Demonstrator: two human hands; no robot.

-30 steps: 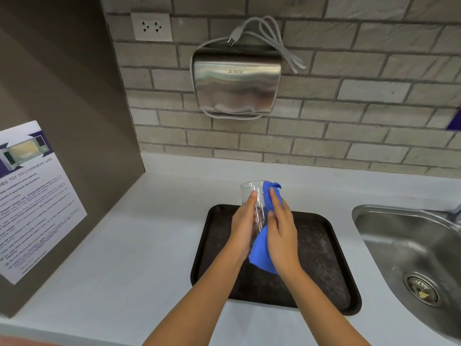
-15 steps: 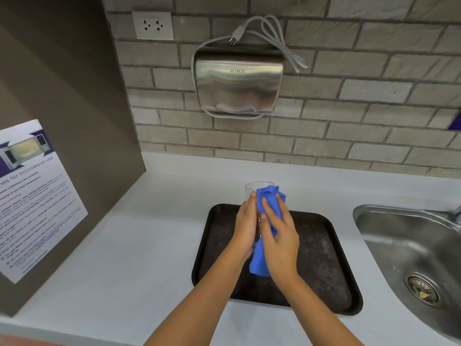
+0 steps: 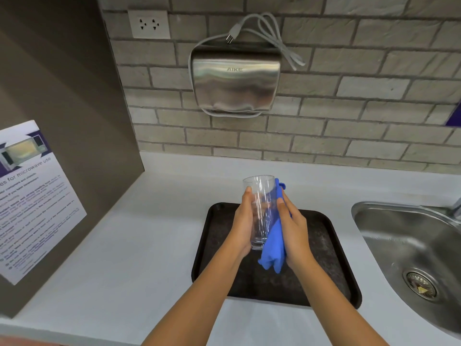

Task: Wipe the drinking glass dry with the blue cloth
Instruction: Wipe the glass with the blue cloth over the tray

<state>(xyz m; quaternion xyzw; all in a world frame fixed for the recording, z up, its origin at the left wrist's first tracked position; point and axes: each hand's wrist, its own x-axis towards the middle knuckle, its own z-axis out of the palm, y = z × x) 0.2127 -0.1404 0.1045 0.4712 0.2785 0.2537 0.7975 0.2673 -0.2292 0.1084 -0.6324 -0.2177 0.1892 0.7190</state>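
The left hand [image 3: 243,224] grasps the drinking glass [image 3: 260,208] along its left side, fingers wrapped round the wall, thumb near the rim. The glass is upright, mouth up, raised between both hands above the black tray [image 3: 214,245]. The right hand [image 3: 294,231] presses the blue cloth [image 3: 274,245] flat against the glass's right side; the cloth runs from the rim down past the base and hangs loose below the palm. A steel sink [image 3: 409,245] lies to the right of the right hand. A wall-mounted metal dryer [image 3: 235,83] hangs beyond both hands, and a printed microwave notice [image 3: 32,196] stands well left of the left hand.
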